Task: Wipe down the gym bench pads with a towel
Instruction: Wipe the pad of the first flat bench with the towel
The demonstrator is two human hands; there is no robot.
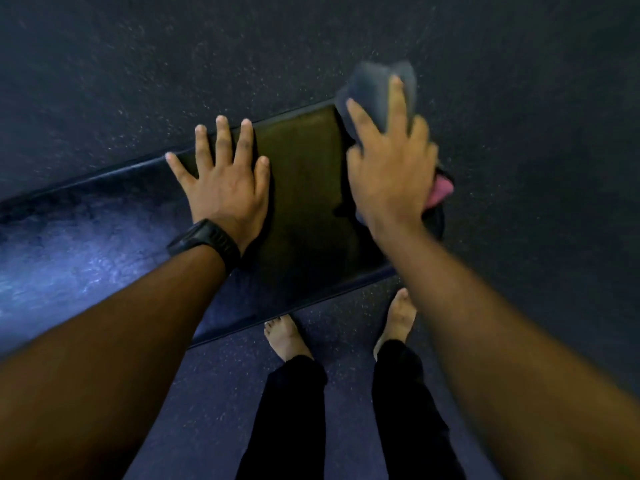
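Observation:
A long dark bench pad (304, 188) runs from the left edge of the view to the middle, its right end below my hands. My left hand (225, 181) lies flat on the pad with fingers spread, holding nothing; a black watch sits on that wrist. My right hand (388, 161) presses a blue-grey towel (375, 86) against the pad's right end. The towel bunches beyond my fingertips, and a pink part (441, 190) of it shows at the right of my hand. My right hand and the towel are motion-blurred.
Dark speckled rubber floor (519, 98) surrounds the bench on all sides. My two bare feet (284, 337) in black trousers stand just in front of the pad's near edge. The pad's left stretch (69, 244) shines with bluish light.

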